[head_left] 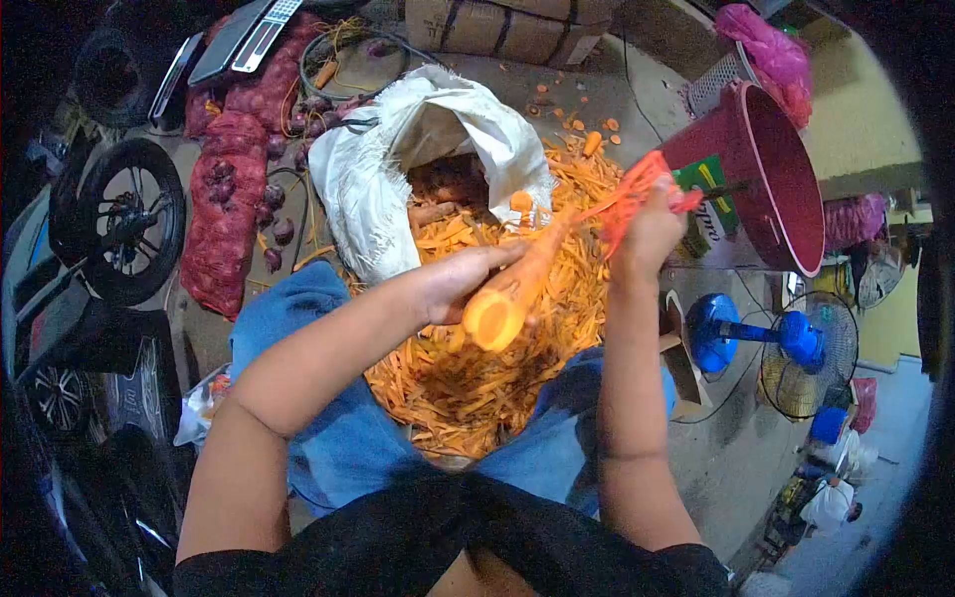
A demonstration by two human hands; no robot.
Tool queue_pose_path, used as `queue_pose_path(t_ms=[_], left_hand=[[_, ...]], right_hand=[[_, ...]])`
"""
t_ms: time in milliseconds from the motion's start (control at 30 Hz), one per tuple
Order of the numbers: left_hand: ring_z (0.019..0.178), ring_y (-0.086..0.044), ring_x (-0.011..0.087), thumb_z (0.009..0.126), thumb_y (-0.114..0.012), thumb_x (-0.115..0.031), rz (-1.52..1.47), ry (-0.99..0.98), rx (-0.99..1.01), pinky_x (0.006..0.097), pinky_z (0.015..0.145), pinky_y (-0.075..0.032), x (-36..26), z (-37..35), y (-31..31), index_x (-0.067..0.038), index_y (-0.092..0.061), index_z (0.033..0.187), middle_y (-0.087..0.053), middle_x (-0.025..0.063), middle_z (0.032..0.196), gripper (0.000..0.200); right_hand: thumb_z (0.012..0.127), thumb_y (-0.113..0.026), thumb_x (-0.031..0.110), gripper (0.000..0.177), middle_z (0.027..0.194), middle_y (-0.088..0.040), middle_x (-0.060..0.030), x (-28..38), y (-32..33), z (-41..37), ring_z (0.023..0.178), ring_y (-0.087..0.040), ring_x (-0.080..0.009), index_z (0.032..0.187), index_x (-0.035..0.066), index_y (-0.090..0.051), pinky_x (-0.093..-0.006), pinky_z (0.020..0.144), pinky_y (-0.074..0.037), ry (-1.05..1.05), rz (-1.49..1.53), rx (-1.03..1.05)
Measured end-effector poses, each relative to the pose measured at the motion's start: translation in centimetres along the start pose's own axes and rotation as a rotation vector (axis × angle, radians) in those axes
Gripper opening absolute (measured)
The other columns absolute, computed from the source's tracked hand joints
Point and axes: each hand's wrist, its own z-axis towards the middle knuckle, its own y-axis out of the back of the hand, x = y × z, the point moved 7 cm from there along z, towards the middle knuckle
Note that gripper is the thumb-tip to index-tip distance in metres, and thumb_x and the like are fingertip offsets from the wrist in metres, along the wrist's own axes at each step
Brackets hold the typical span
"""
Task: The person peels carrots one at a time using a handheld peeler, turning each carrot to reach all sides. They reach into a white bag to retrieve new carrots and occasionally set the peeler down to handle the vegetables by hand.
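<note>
My left hand [466, 283] is wrapped around a large peeled carrot [519, 289]. The carrot's cut thick end points toward me, and its thin end points away to the right. An orange-red peeler [637, 199], blurred in part, is in my right hand [652, 227], close to the carrot's thin end. Below both hands spreads a heap of carrot peelings [468, 393] between my knees. Beyond it lies a white woven sack [363, 189], its mouth toward me, with unpeeled carrots [453, 189] inside.
A dark red bucket [734, 149] lies tipped at the right, near a blue fan [801, 343]. On the left are red net bags of onions [224, 219], a scale [244, 40] and a motorbike wheel [129, 221]. Carrot slices [612, 125] dot the floor behind the heap.
</note>
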Motion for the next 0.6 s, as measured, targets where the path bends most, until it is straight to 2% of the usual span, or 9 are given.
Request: queue_pose_path(t_ms=[100, 233, 300, 367, 400, 467, 500, 567, 600], left_hand=[[0.080, -0.054, 0.0161, 0.084, -0.033, -0.033, -0.109, -0.138, -0.027, 0.0293, 0.071, -0.045, -1.0, 0.4, 0.3, -0.007, -0.044, 0.104, -0.053, 0.0074, 0.096, 0.035], [0.075, -0.055, 0.0150, 0.083, -0.034, -0.033, -0.060, -0.090, -0.108, 0.0293, 0.068, -0.046, -0.1, 0.5, 1.2, -0.006, -0.046, 0.102, -0.055, 0.0064, 0.091, 0.035], [0.075, -0.055, 0.0141, 0.083, -0.036, -0.033, 0.038, -0.048, -0.087, 0.0276, 0.066, -0.046, 0.7, 1.0, 1.4, -0.006, -0.047, 0.101, -0.055, 0.0058, 0.091, 0.034], [0.075, -0.055, 0.0138, 0.082, -0.037, -0.032, 0.091, 0.001, -0.116, 0.0262, 0.067, -0.045, 0.6, -0.8, -0.4, -0.006, -0.048, 0.100, -0.055, 0.0054, 0.092, 0.034], [0.075, -0.055, 0.0135, 0.083, -0.037, -0.032, 0.089, -0.018, -0.090, 0.0259, 0.068, -0.045, 0.8, -1.0, -0.8, -0.005, -0.047, 0.101, -0.055, 0.0055, 0.092, 0.034], [0.077, -0.055, 0.0139, 0.083, -0.036, -0.031, 0.063, 0.029, -0.075, 0.0265, 0.069, -0.045, 1.1, -1.0, -0.8, -0.004, -0.047, 0.101, -0.054, 0.0064, 0.094, 0.034], [0.077, -0.055, 0.0139, 0.083, -0.036, -0.031, 0.067, 0.028, -0.071, 0.0265, 0.069, -0.045, 1.1, -0.5, -0.3, -0.004, -0.047, 0.101, -0.054, 0.0064, 0.094, 0.034], [0.076, -0.055, 0.0152, 0.083, -0.035, -0.029, -0.074, -0.004, -0.065, 0.0280, 0.069, -0.045, 1.0, 0.8, 1.3, -0.004, -0.047, 0.100, -0.055, 0.0071, 0.093, 0.033], [0.075, -0.055, 0.0163, 0.084, -0.033, -0.028, -0.062, -0.016, -0.089, 0.0294, 0.070, -0.045, 0.8, 1.3, 2.0, -0.003, -0.047, 0.099, -0.055, 0.0077, 0.091, 0.032]], right_hand=[[0.081, -0.045, 0.020, 0.021, 0.065, -0.045, 0.0008, 2.4, -3.3, -5.5, 0.059, -0.038, -0.0067, 0.068, 0.003, -0.045, -0.0246, 0.051, -0.032, -0.089, 0.037, 0.304], [0.080, -0.044, 0.018, 0.020, 0.065, -0.045, -0.0005, 2.4, -4.1, -6.8, 0.058, -0.039, -0.0083, 0.068, 0.002, -0.045, -0.0255, 0.053, -0.033, 0.106, -0.041, 0.351], [0.080, -0.043, 0.014, 0.017, 0.064, -0.046, -0.0025, 3.0, -2.3, -3.3, 0.057, -0.039, -0.0103, 0.068, 0.002, -0.044, -0.0265, 0.053, -0.034, 0.363, -0.256, 0.086], [0.079, -0.043, 0.015, 0.018, 0.065, -0.051, -0.0077, -1.5, 1.5, 2.1, 0.056, -0.046, -0.0164, 0.072, -0.002, -0.047, -0.0271, 0.053, -0.038, 0.247, -0.363, -0.120], [0.079, -0.043, 0.015, 0.018, 0.065, -0.051, -0.0077, -1.1, 2.1, 2.7, 0.056, -0.046, -0.0164, 0.072, -0.002, -0.047, -0.0271, 0.053, -0.038, 0.246, -0.364, -0.125], [0.079, -0.043, 0.014, 0.018, 0.065, -0.051, -0.0071, -1.9, 4.2, 3.5, 0.056, -0.046, -0.0148, 0.072, -0.002, -0.047, -0.0269, 0.053, -0.037, -0.001, -0.037, -0.299], [0.079, -0.043, 0.014, 0.018, 0.065, -0.051, -0.0071, -1.5, 4.0, 3.1, 0.056, -0.046, -0.0148, 0.072, -0.002, -0.047, -0.0269, 0.053, -0.037, 0.003, -0.036, -0.303], [0.080, -0.044, 0.015, 0.016, 0.066, -0.047, -0.0021, -0.6, 0.2, 0.8, 0.059, -0.043, -0.0116, 0.074, 0.000, -0.046, -0.0267, 0.054, -0.036, 0.006, 0.162, 0.036], [0.080, -0.044, 0.015, 0.016, 0.066, -0.047, -0.0021, 1.8, -1.4, -1.9, 0.060, -0.043, -0.0112, 0.074, 0.001, -0.047, -0.0267, 0.055, -0.036, -0.013, 0.109, 0.135]])
